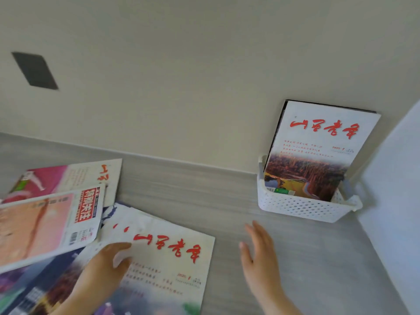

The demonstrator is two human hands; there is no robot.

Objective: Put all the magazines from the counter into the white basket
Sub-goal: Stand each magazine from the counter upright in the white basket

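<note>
Several magazines lie fanned out on the grey counter [204, 192] at the left. The nearest is a white magazine with red brush lettering [172, 258]; my left hand [102, 269] rests on its left part, fingers laid over the cover. Behind it lie a pink-covered magazine [45, 223] and another with a pink figure [68, 176]. My right hand [259, 255] hovers over the bare counter to the right of the white magazine, fingers straight, holding nothing. The white perforated basket [302, 208] stands at the back right against the wall, with magazines [318, 151] upright in it.
A cream wall runs behind the counter, with a dark rectangular plate [35, 70] on it at upper left. A pale blue-white panel [395, 201] closes the right side beside the basket. More magazine covers [34, 292] lie under the pile at bottom left.
</note>
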